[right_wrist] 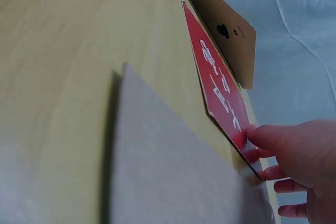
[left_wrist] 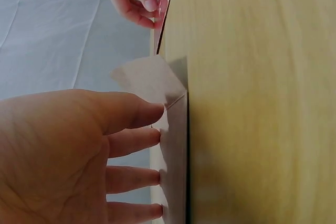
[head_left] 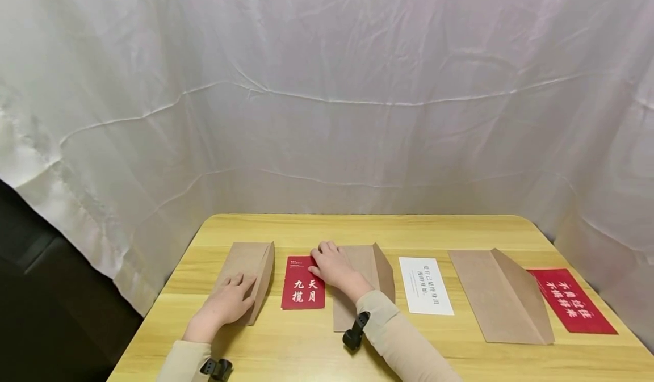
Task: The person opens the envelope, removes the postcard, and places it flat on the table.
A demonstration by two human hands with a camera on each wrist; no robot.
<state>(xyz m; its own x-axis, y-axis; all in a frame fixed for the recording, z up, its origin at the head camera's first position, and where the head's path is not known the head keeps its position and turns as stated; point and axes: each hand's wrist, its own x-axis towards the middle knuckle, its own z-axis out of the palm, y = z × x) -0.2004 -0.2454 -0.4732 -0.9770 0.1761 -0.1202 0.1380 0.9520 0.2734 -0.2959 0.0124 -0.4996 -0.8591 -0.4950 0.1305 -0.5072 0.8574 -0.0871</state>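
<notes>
In the head view, my left hand [head_left: 228,301] rests on a brown paper envelope [head_left: 248,260] at the left, its flap folded up along the right side. The left wrist view shows the fingertips [left_wrist: 154,177] and thumb, fairly straight, against that envelope. My right hand [head_left: 334,267] reaches over a second brown envelope [head_left: 359,252] to a red card [head_left: 302,282] with white characters. Its thumb [right_wrist: 262,136] touches the card's face near the far right corner, with the other fingers spread beside it. The card lies flat on the table between the two envelopes.
To the right lie a white card [head_left: 426,285] with dark characters, a third brown envelope [head_left: 498,297] with its flap raised, and another red card [head_left: 574,301] partly beneath it. A pale curtain [head_left: 352,138] hangs behind the wooden table [head_left: 286,348].
</notes>
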